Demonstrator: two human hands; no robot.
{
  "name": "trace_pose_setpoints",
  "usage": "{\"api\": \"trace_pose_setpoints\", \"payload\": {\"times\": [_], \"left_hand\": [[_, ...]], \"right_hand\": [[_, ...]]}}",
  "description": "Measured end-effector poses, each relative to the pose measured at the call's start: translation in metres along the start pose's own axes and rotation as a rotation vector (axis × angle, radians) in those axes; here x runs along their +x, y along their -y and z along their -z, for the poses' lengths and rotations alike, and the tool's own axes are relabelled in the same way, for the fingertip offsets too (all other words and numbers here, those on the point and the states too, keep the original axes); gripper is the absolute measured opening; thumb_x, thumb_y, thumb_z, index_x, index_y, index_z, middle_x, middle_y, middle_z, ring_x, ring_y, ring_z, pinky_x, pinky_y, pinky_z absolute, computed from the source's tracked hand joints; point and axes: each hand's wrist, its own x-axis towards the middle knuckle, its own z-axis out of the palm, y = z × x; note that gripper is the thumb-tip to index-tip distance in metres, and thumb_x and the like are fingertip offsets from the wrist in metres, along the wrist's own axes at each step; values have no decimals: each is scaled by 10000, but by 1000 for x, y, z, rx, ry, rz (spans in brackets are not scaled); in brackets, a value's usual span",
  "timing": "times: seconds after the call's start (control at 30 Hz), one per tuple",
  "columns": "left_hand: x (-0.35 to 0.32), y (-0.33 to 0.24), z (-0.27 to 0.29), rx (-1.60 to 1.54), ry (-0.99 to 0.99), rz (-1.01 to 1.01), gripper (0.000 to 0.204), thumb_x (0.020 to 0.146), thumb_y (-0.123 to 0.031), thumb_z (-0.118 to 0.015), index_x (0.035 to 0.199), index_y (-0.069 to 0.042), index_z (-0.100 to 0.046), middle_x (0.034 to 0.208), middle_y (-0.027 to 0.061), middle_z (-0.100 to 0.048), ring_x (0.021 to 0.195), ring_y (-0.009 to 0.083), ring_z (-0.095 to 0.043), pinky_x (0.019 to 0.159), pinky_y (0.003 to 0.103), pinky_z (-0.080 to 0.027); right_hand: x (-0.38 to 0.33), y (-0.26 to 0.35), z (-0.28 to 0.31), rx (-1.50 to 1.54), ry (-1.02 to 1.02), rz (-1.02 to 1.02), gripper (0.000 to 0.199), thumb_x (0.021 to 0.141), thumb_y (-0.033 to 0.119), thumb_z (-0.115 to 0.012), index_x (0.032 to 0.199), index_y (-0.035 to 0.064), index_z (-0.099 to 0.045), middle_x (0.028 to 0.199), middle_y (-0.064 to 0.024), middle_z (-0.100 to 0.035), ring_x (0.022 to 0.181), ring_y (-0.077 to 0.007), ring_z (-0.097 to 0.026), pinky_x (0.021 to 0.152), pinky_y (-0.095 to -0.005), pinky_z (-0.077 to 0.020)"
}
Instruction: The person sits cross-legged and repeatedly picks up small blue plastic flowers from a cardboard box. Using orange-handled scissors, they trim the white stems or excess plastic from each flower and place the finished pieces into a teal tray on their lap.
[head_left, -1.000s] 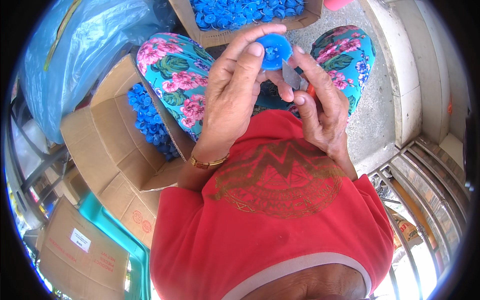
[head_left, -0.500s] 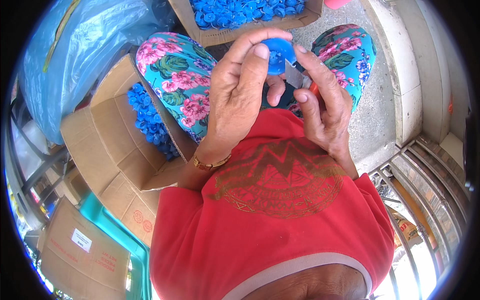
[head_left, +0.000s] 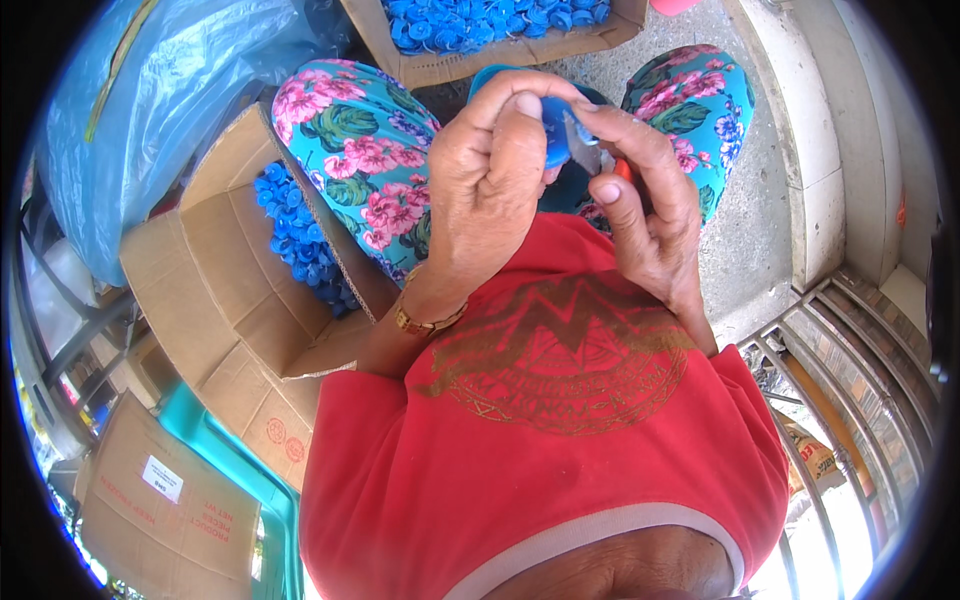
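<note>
Between my knees, my left hand (head_left: 485,175) pinches a round blue plastic cap (head_left: 553,135), its thumb and curled fingers hiding much of it. My right hand (head_left: 655,185) grips a small knife whose short metal blade (head_left: 583,148) meets the right edge of the cap. Only a bit of the knife's red-orange handle (head_left: 623,169) shows between the fingers. By the blade's tip there is a pale blue bit, too small to make out.
Ahead stands a cardboard box (head_left: 425,70) full of blue plastic pieces (head_left: 480,22). Left of my knee, an open carton (head_left: 220,250) holds more blue caps (head_left: 298,240). A blue plastic bag (head_left: 200,90), a green plastic tub (head_left: 285,520) and metal railings (head_left: 850,390) surround me.
The cap has turned from facing up to a tilted, more edge-on position. My left hand has rolled slightly right over it, and the blade has stayed at its right edge.
</note>
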Motion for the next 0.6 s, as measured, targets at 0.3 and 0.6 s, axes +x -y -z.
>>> {"api": "trace_pose_setpoints", "payload": {"times": [0.3,0.6], "left_hand": [[9,0,17,-380,377,283,433,942,-352,-420,1214,-16,-454,763,53,-525,620,72,-435,464,181,-294],[11,20,13,-463,215,335,475,959,-475,-394,1041,-31,-541,905,58,-567,772,125,-509,817,306,-399]], "right_hand": [[-6,-6,7,757,46,-415,416,967,226,-447,1350,71,-395,700,-10,-457,531,-50,-354,494,-189,-295],[-5,-12,4,519,-35,-367,372,982,222,-405,1287,23,-477,733,-17,-477,616,-77,-426,564,-200,-360]]}}
